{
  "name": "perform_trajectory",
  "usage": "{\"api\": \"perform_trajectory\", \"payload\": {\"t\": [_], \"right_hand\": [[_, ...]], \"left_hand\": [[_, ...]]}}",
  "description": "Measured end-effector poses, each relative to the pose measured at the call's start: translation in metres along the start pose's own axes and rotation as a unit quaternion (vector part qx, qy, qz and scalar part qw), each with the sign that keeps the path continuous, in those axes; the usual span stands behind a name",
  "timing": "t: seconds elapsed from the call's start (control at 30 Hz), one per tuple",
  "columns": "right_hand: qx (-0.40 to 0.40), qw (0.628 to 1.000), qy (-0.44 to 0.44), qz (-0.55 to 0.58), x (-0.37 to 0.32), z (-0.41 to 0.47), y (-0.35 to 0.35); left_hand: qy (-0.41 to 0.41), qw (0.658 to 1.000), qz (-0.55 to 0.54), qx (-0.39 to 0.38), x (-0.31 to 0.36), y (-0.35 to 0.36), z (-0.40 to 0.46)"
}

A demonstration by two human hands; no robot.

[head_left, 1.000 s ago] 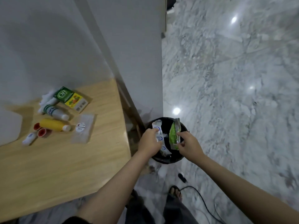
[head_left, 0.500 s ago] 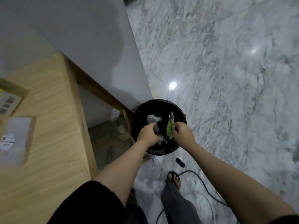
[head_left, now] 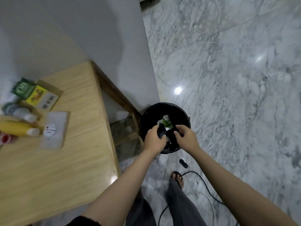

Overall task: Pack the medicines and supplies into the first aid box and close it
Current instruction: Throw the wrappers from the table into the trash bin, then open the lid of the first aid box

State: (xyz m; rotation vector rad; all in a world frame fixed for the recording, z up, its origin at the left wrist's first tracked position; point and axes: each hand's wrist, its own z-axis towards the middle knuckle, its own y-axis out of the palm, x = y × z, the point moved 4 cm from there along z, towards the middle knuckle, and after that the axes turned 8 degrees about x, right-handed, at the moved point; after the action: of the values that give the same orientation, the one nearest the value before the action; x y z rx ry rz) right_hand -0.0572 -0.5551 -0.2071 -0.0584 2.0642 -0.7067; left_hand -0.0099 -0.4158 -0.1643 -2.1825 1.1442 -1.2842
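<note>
Two hands (head_left: 169, 137) over black bin (head_left: 146, 118), green wrapper (head_left: 167, 124) inside, crumpled

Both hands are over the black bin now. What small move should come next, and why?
Probably draw both hands back toward the wooden table. The green wrapper already lies inside the bin, the right hand looks empty, and the yellow bottle and green box lie unpacked. What the left hand pinches is unclear.
</note>
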Motion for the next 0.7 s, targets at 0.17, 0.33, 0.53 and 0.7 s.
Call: {"api": "perform_trajectory", "payload": {"t": [0.17, 0.33, 0.53, 0.7], "right_hand": [[0.018, 0.996, -0.073, 0.056, -0.082, -0.048, -0.010], [0.009, 0.985, -0.159, 0.073, -0.174, -0.093, 0.021], [0.020, 0.967, -0.244, 0.072, -0.271, -0.144, 0.111], [-0.002, 0.958, -0.277, 0.078, -0.333, -0.188, 0.202]], "left_hand": [[0.022, 0.982, -0.168, 0.081, 0.007, -0.078, -0.064], [0.033, 0.939, -0.291, 0.179, -0.018, -0.173, -0.098], [0.049, 0.904, -0.325, 0.275, -0.105, -0.284, -0.118], [0.066, 0.892, -0.298, 0.332, -0.199, -0.375, -0.127]]}}
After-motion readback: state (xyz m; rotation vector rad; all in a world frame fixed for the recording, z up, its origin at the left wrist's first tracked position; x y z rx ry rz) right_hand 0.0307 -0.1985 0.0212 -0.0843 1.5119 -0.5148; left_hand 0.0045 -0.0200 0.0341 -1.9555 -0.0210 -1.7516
